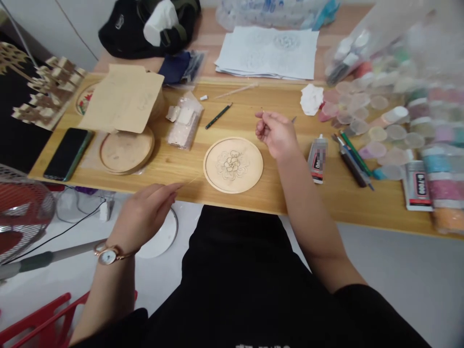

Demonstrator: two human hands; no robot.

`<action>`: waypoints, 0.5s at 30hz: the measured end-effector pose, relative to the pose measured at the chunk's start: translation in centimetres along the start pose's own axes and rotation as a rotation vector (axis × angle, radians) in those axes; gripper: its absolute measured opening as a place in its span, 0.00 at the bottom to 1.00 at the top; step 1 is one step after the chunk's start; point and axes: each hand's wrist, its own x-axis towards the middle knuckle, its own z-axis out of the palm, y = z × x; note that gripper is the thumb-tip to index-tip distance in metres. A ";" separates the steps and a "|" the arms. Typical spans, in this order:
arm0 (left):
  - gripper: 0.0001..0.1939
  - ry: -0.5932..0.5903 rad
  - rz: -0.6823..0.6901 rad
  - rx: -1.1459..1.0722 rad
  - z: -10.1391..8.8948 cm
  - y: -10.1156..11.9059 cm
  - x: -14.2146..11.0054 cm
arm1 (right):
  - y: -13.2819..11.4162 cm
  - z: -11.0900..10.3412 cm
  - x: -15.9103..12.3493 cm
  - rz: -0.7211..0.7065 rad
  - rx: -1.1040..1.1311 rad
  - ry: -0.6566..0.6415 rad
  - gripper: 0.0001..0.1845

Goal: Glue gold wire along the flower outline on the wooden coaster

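Note:
In the head view a round pale wooden plate (250,176) lies near the table's front edge. A flower (232,165) is drawn on it, with thin golden lines at its centre. My left hand (147,212), wearing a wristwatch, is held at the table edge left of the plate. Its fingers pinch a thin golden wire (194,181) that points toward the plate. Above the plate's right side, my right hand (276,133) is closed, thumb and forefinger together. Something tiny and pale shows at its fingertips, too small to name. A dark pointed tip (294,119) shows beside that hand.
Glue tubes (318,162), pens (353,159) and many small pots of coloured material (395,133) lie right. A pencil (218,116), crumpled tissue (311,99) and paper sheets (266,53) lie behind. Left are a phone (68,153), another round wooden plate (125,151) and brown card (123,99).

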 end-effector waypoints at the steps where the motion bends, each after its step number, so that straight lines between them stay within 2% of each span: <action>1: 0.14 0.014 -0.015 0.003 0.1 -0.2 -0.3 | -0.1 0.0 0.0 -0.012 -0.010 0.015 0.10; 5: 0.11 0.062 -0.067 -0.036 0.3 -0.8 -1.1 | -0.4 -0.2 0.1 -0.033 -0.028 0.084 0.13; 12: 0.10 0.062 -0.061 -0.033 1.1 -1.7 -1.2 | -0.4 -0.7 0.7 -0.088 -0.047 0.178 0.13; 15: 0.10 0.118 -0.061 -0.027 1.6 -2.2 -1.2 | -0.2 -1.1 1.1 -0.115 -0.072 0.212 0.12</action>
